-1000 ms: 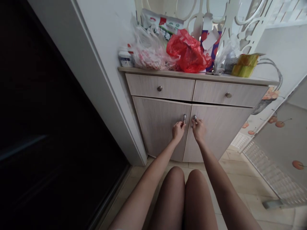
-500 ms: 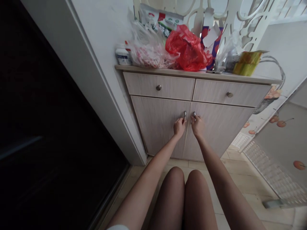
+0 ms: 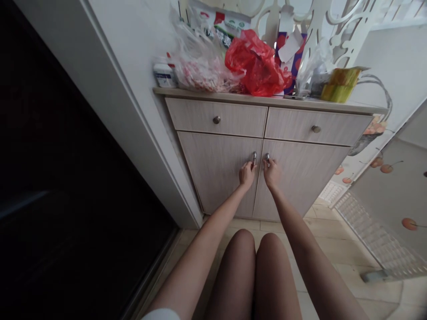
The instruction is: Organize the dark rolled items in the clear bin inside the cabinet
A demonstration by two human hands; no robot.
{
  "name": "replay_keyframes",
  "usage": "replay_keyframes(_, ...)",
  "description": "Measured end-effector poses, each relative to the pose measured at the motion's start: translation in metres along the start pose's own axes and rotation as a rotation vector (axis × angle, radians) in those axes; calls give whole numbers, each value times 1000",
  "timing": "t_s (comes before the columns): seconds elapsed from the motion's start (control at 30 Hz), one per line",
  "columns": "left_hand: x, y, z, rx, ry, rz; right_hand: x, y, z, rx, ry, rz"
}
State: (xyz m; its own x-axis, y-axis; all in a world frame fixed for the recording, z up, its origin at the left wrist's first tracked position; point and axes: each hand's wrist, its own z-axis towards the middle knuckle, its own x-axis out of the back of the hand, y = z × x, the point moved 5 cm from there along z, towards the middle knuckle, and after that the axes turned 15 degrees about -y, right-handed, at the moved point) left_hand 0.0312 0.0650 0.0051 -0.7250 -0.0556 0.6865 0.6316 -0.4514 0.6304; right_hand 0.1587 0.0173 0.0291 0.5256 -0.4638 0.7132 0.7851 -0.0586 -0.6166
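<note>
A pale wood-grain cabinet (image 3: 213, 178) stands in front of my knees, its two lower doors closed. My left hand (image 3: 247, 174) is closed around the lower part of the left door's metal handle (image 3: 254, 155). On the right door's metal handle (image 3: 267, 156), my right hand (image 3: 272, 173) is closed with the fingers pinched at its lower end. The handles sit side by side at the gap between the doors, and their lower ends are hidden by my fingers.
Above the doors are two drawers with round knobs (image 3: 216, 120). A red plastic bag (image 3: 256, 64), a clear bag (image 3: 200, 66), a white bottle (image 3: 164, 75) and a yellow packet (image 3: 340, 84) crowd the cabinet top. A dark door (image 3: 66, 200) fills the left side.
The view has shifted slightly, so the cabinet sits a little further left and higher. Both hands stay at the handles, and the doors remain closed.
</note>
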Motion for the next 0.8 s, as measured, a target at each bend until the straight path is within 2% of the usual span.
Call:
replay_keyframes(0.17,8,12,2,52,-101,57,5,1,2,13,-26,41)
replay_keyframes(0.23,18,14,4,76,-146,36,14,3,5,30,-82,89)
replay_keyframes(0.3,34,11,2,111,-169,-85,29,8,3,62,-130,213)
replay_keyframes(0.37,49,3,-7,160,-224,-341,46,15,-6,92,-172,454)
replay_keyframes(0.43,56,-2,-23,168,-376,-706,59,19,-23,121,-276,787)
replay_keyframes(0.5,60,2,-45,94,-529,-1083,66,18,-45,163,-443,1109)
replay_keyframes(0.53,63,6,-56,42,-560,-1241,67,16,-56,181,-514,1236)
replay_keyframes(0.57,65,9,-66,-3,-548,-1369,68,14,-65,192,-564,1336)
replay_keyframes(0.63,65,13,-82,-29,-439,-1523,67,11,-79,190,-598,1464)
replay_keyframes(0.7,60,15,-91,0,-328,-1580,61,11,-86,173,-588,1522)
replay_keyframes(0.8,50,18,-93,35,-244,-1603,52,14,-87,159,-558,1546)
